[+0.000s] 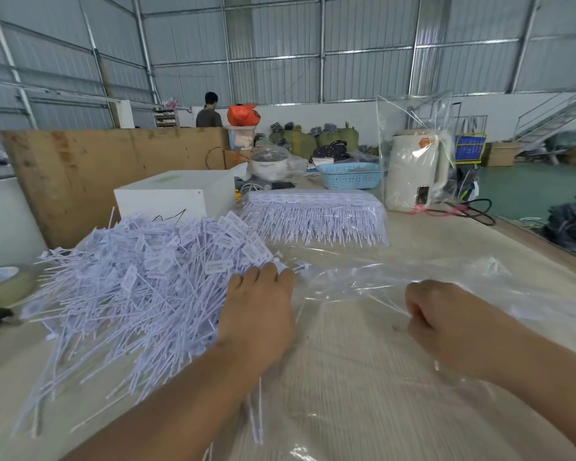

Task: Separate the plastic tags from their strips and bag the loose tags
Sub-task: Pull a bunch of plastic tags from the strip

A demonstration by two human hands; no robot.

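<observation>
Now my left hand [258,307] lies flat, fingers spread, against the loose tags [140,277] at frame centre, ready to sweep them. My right hand [436,317] pinches the clear bag [396,284], likely holding its mouth open.

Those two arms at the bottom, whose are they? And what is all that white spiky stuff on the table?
The arms belong to a person who wears a camera on the head, so you see what that person sees, looking forward and down. There is only this one picture, and no machine.

The white spiky stuff is a pile of loose plastic tags, thin sticks with little labels on them. Behind it lies a neat stack of tag strips, tags not yet pulled apart.

The left hand rests at the edge of the pile, its fingers touching the tags. The right hand is curled into a fist and pinches a clear plastic bag spread on the table.

Farther back stand a white box, a blue basket and a kettle wrapped in plastic.
</observation>
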